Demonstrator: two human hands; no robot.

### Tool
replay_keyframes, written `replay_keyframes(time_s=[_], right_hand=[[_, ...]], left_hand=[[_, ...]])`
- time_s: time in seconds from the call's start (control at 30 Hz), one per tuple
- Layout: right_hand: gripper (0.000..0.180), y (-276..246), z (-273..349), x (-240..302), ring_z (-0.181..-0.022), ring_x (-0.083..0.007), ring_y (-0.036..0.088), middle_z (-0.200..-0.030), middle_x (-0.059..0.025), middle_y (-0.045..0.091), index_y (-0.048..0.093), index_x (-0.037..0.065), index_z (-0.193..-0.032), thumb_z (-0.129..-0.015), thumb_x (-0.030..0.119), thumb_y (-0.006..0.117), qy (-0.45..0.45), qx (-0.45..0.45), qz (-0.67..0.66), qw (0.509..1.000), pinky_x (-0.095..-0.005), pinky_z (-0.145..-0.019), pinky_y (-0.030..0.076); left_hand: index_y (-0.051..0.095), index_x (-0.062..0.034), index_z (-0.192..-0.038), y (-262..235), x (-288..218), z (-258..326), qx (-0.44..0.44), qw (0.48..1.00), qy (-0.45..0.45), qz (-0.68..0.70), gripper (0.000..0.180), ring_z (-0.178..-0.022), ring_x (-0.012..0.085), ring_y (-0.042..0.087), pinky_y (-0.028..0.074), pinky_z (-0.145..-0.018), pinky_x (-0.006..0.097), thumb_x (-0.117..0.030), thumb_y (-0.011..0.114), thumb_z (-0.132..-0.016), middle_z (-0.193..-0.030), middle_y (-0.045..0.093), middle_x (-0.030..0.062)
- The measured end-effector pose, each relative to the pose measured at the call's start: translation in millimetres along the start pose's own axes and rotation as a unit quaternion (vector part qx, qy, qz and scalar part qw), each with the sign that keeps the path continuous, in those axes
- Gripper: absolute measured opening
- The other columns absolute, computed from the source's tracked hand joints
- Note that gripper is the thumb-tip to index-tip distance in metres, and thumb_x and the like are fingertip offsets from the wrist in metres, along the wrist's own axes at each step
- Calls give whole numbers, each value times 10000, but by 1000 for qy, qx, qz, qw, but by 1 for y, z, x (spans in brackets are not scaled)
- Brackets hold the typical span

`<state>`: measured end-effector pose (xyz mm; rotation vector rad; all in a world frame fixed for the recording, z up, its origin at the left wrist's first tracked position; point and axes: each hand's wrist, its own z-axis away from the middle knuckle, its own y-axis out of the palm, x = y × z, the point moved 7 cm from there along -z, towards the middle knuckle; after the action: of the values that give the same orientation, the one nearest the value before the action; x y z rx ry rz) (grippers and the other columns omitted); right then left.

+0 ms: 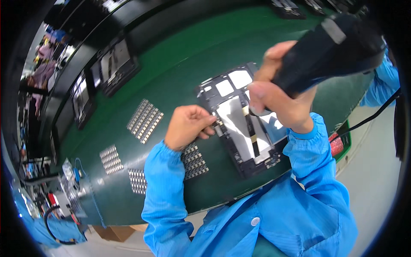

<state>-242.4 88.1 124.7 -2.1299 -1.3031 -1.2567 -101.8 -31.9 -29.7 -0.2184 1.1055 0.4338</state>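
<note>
An opened tablet-like device (234, 124) with a black frame and silvery panels lies on the green table in front of me. My right hand (284, 92) is closed around the narrow end of a bulky black handheld tool (329, 53), tilted over the device's right part. The tool's kind and its working end are unclear. At the device's left edge, the fingertips of my left hand (192, 124) are pinched together; whatever is between them is too small to name. Partly under my left forearm is a sheet of small parts (195, 160).
More sheets of small parts (145, 121) lie to the left. Similar black-framed devices (117, 64) stand along the table's far left. A green bin (346, 139) with red wrapping (337, 145) is at the right, near a black cable (370, 116). Another person's blue sleeve (381, 83) shows there.
</note>
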Motion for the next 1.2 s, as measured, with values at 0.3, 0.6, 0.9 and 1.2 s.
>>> replay_keyframes(time_s=[0.3, 0.6, 0.9, 1.2], right_hand=[[195, 49, -4, -49, -516, -44, 504, -573, 3, 556, 588, 14, -777, -683, 49, 756, 30, 64, 72, 995, -205, -477, 404], [402, 49, -7, -38, -487, -90, 540, -598, -60, 572, 442, -44, -1072, -738, -105, 657, -8, 92, 114, 989, -213, -450, 425], [420, 69, 1, -51, -508, -96, 553, -611, -61, 569, 422, -39, -1089, -751, -86, 667, -12, 121, 59, 991, -221, -468, 445], [402, 69, 2, -54, -515, -96, 556, -613, -69, 572, 429, -34, -1058, -743, -84, 674, -8, 123, 72, 990, -227, -474, 447]], left_hand=[[576, 27, -828, -6, -2, 1, -24, 999, 16, 29, 154, -576, 128, 633, 509, -454, 212, -107, 651, -841, -692, 630, 84], [577, 28, -813, -6, 0, -1, -25, 999, 16, 25, 169, -571, 122, 627, 508, -449, 210, -120, 656, -841, -703, 627, 78], [591, 28, -819, -7, 0, -1, -24, 999, 30, 24, 134, -591, 126, 626, 514, -470, 227, -96, 626, -853, -718, 626, 79], [592, 30, -823, -7, 1, -1, -19, 999, 22, 23, 118, -598, 120, 623, 513, -475, 224, -82, 609, -858, -726, 628, 79]])
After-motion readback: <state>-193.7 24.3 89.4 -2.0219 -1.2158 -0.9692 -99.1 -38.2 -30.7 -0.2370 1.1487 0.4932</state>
